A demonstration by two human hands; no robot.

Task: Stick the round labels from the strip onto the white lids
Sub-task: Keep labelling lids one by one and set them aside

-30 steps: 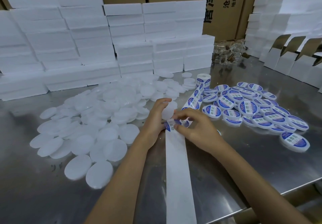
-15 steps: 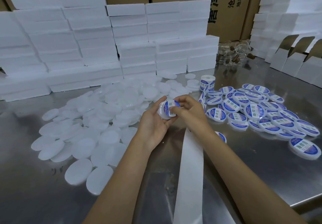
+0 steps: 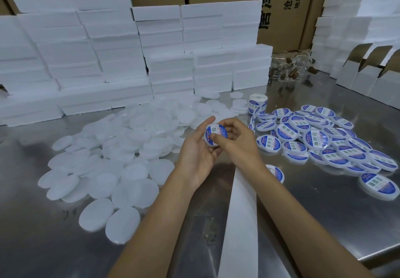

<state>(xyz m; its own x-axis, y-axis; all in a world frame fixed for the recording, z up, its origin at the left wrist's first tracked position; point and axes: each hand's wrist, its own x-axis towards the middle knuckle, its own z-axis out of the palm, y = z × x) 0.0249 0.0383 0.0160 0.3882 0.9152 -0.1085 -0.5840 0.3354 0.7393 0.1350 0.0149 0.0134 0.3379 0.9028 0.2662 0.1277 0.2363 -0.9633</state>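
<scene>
The left hand point(image 3: 195, 154) cups one white lid point(image 3: 208, 142) (fingers curled round its rim) while the right hand point(image 3: 237, 141) presses its thumb on the blue label point(image 3: 216, 131).

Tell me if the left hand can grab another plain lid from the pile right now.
Probably not yet. The left hand grips the lid that the right hand is pressing a label onto. The plain lids lie just to its left with nothing between, so once that lid is put down the way looks free.
</scene>
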